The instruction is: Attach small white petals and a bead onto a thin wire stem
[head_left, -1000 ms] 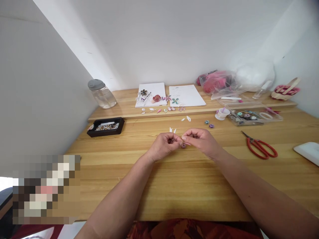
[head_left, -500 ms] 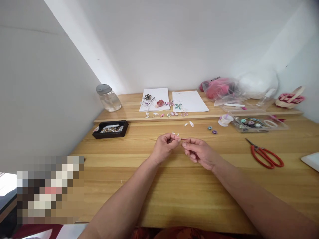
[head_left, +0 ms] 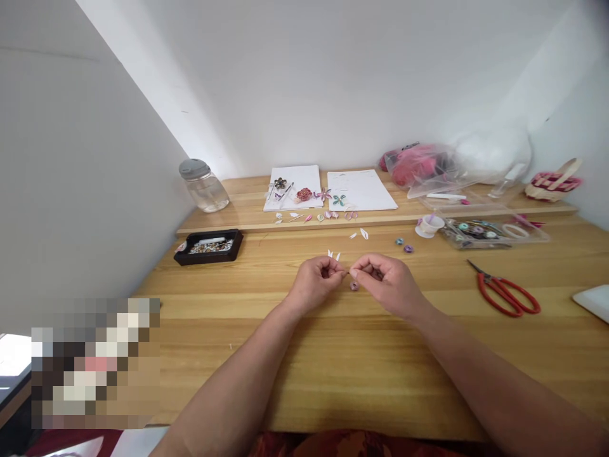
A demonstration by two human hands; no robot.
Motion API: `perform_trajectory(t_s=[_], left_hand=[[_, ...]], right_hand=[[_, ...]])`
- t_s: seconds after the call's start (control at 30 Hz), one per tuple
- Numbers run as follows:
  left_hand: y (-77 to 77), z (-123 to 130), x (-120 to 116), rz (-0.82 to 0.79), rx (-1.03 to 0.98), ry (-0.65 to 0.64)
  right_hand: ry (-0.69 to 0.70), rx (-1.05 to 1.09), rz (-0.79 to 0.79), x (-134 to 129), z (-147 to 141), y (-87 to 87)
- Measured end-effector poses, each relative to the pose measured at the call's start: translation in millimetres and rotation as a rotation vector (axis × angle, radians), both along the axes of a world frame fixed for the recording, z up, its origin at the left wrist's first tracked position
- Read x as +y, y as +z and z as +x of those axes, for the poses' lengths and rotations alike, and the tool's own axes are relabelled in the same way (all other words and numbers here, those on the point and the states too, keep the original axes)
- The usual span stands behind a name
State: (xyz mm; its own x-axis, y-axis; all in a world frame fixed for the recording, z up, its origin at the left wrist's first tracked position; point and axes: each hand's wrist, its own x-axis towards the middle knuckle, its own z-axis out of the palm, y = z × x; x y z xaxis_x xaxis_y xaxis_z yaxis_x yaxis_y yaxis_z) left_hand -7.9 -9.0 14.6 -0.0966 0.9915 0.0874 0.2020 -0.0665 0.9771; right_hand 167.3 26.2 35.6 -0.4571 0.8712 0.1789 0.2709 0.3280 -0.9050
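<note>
My left hand (head_left: 318, 279) is closed in a pinch above the middle of the wooden table. Facing it, my right hand (head_left: 386, 282) also pinches, its fingertips almost meeting the left ones. A short bit of thin pinkish thread (head_left: 347, 273) shows between the two pinches; most of it is covered by the fingers. Just below the fingertips is a small purple bobbin (head_left: 354, 286); whether it hangs or rests on the table I cannot tell. Small white pointed pieces (head_left: 334, 255) lie right behind my left hand.
Red-handled scissors (head_left: 505, 291) lie at right. Beyond are two small bobbins (head_left: 404, 245), a white spool (head_left: 429, 225) and a clear box (head_left: 495, 231). A black tray (head_left: 209, 247) of beads and a bottle (head_left: 204, 185) stand left. Petals and flowers lie by paper (head_left: 364, 190) at back.
My right hand has turned, its curled fingers now raised beside the left. Less of the pink thread shows between the hands. The purple bobbin has come into sight below the fingertips.
</note>
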Motion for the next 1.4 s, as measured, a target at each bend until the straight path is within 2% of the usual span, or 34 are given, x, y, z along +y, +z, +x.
perform_trajectory(t_s=[0.13, 0.23, 0.37, 0.53, 0.63, 0.83, 0.97, 1.07, 1.2, 1.3, 1.4], left_hand=[[8.2, 1, -6, -0.054, -0.030, -0.164], [11.4, 0, -7, -0.055, -0.121, -0.207], [9.3, 1, -4, -0.031, -0.222, -0.118], [-1.6, 2, 2, -0.017, -0.279, 0.033], [-7.7, 3, 4, 0.003, -0.282, 0.089], [-10.5, 2, 6, 0.021, -0.118, 0.173], [-6.3, -1, 3, 0.060, 0.095, 0.087], [-0.7, -2, -1, 0.104, 0.252, -0.027], [6.5, -2, -7, 0.097, 0.224, -0.168], [10.1, -2, -8, 0.035, 0.059, -0.210], [9.8, -1, -5, 0.020, -0.132, -0.180]], right_hand=[[0.059, 0.063, -0.098, 15, 5, -2.3], [0.040, 0.145, -0.261, 21, 6, -6.5], [0.037, 0.257, -0.552, 17, 1, -11.7], [0.093, 0.283, -0.674, 5, -7, -16.3], [0.074, 0.217, -0.605, -1, -11, -18.0], [0.042, 0.039, -0.240, -6, -12, -16.3], [0.021, -0.060, -0.008, -4, -6, -9.0], [0.047, -0.068, 0.024, 1, 1, -4.1], [0.126, -0.018, -0.096, 12, 7, -1.8], [0.134, 0.110, -0.327, 18, 7, -4.0], [0.099, 0.265, -0.577, 20, 5, -9.2]])
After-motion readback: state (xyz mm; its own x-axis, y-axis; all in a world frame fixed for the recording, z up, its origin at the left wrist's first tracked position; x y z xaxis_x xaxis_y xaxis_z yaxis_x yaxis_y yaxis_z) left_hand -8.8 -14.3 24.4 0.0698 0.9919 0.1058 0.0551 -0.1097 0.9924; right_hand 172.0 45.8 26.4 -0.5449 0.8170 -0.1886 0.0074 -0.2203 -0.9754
